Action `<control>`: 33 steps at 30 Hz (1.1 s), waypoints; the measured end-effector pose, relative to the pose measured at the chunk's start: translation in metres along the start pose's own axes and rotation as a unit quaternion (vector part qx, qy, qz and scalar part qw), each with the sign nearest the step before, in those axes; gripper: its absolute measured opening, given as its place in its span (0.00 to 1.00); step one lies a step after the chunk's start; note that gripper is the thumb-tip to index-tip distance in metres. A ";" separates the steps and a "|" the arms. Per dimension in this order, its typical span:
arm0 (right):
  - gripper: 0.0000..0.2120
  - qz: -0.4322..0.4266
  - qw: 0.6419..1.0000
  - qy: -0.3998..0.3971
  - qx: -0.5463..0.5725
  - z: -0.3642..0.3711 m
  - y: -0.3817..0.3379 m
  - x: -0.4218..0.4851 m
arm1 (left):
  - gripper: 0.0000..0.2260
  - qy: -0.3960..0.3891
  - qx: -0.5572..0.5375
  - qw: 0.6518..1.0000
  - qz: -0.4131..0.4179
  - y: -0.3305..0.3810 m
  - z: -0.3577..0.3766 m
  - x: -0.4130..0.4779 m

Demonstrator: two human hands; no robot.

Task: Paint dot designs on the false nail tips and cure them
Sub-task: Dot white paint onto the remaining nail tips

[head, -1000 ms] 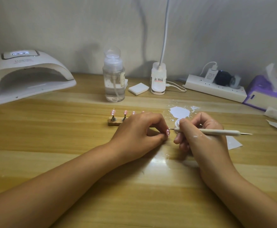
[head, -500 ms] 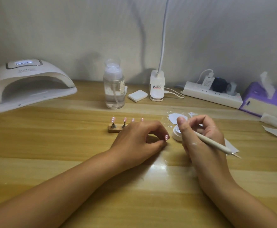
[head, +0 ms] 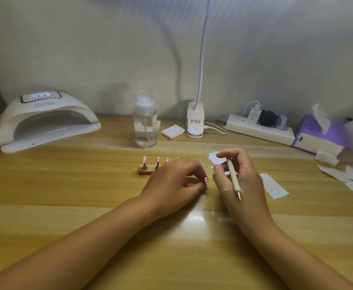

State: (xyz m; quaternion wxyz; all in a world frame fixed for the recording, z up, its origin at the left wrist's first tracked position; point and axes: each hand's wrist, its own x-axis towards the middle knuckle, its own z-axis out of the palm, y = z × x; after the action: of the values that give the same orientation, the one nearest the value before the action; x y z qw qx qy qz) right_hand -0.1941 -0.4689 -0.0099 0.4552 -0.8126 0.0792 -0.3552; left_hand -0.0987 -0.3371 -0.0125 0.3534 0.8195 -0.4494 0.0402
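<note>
My left hand [head: 174,181] rests on the wooden table and pinches a small stand with a pink nail tip [head: 206,180] that carries white dots. Behind it, a wooden holder [head: 145,171] carries several more pink nail tips [head: 144,159] on metal stands, partly hidden by the hand. My right hand [head: 237,176] grips a white dotting pen [head: 233,178], its rear metal point aimed toward me. The pen's front end is hidden by the fingers, over a white paint patch [head: 215,156]. A white curing lamp [head: 43,120] stands at far left, its display lit.
A clear pump bottle [head: 145,122] stands behind the holder. Beside it lie a white pad [head: 172,131] and a clip lamp base [head: 195,120]. A power strip [head: 259,128] and purple tissue box [head: 318,135] sit at right. Paper scraps [head: 274,186] lie near my right hand.
My right hand has turned the dotting pen from lying sideways to pointing its rear end toward me and moved to the paint patch. My left hand holds still with the nail tip.
</note>
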 end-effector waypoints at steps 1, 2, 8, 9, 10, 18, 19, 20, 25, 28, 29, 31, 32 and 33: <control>0.08 0.005 1.000 0.002 -0.008 0.000 -0.001 0.000 | 0.05 0.001 0.003 1.000 0.000 0.000 0.000 0.000; 0.10 0.009 1.000 0.001 -0.013 0.000 -0.002 0.000 | 0.05 0.004 0.004 1.000 -0.002 0.000 0.000 -0.001; 0.16 0.009 0.997 -0.040 -0.073 -0.001 -0.004 -0.004 | 0.08 0.034 -0.047 0.998 -0.006 0.003 -0.002 -0.004; 0.16 0.010 0.996 -0.043 -0.077 -0.001 -0.004 -0.004 | 0.08 0.040 -0.058 0.997 -0.006 0.004 -0.002 -0.004; 0.16 0.010 0.996 -0.044 -0.081 -0.001 -0.003 -0.005 | 0.07 0.045 -0.069 0.997 -0.006 0.004 -0.002 -0.005; 0.15 0.017 0.999 -0.042 -0.029 -0.004 -0.007 -0.005 | 0.05 0.070 -0.179 0.981 -0.009 0.009 -0.007 -0.008; 0.16 0.018 0.999 -0.041 -0.026 -0.004 -0.007 -0.005 | 0.06 0.068 -0.191 0.979 -0.018 0.009 -0.007 -0.009; 0.16 0.018 0.999 -0.040 -0.025 -0.004 -0.007 -0.006 | 0.06 0.066 -0.206 0.976 -0.028 0.010 -0.007 -0.010; 0.16 -0.001 0.999 -0.037 -0.025 -0.004 -0.005 -0.011 | 0.06 0.037 -0.292 0.951 -0.095 0.014 -0.007 -0.010; 0.17 -0.002 0.999 -0.043 -0.005 -0.005 -0.003 -0.012 | 0.04 0.015 -0.373 0.916 -0.150 0.016 -0.007 -0.012; 0.17 -0.005 0.999 -0.043 -0.003 -0.006 -0.002 -0.013 | 0.04 0.013 -0.386 0.909 -0.158 0.017 -0.007 -0.013; 0.18 -0.010 0.999 -0.038 -0.005 -0.006 -0.002 -0.014 | 0.05 0.017 -0.383 0.910 -0.161 0.017 -0.007 -0.014; 0.18 -0.011 0.999 -0.036 -0.008 -0.006 -0.002 -0.014 | 0.05 0.017 -0.382 0.910 -0.163 0.018 -0.007 -0.014; 0.18 -0.016 0.999 -0.034 -0.011 -0.006 -0.002 -0.015 | 0.05 0.015 -0.383 0.909 -0.164 0.018 -0.008 -0.014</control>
State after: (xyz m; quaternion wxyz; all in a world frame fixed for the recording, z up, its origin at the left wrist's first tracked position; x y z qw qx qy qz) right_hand -0.2090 -0.4649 -0.0141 0.4431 -0.8305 0.0545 -0.3333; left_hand -0.1190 -0.3285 -0.0021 0.6480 0.6830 -0.2840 -0.1816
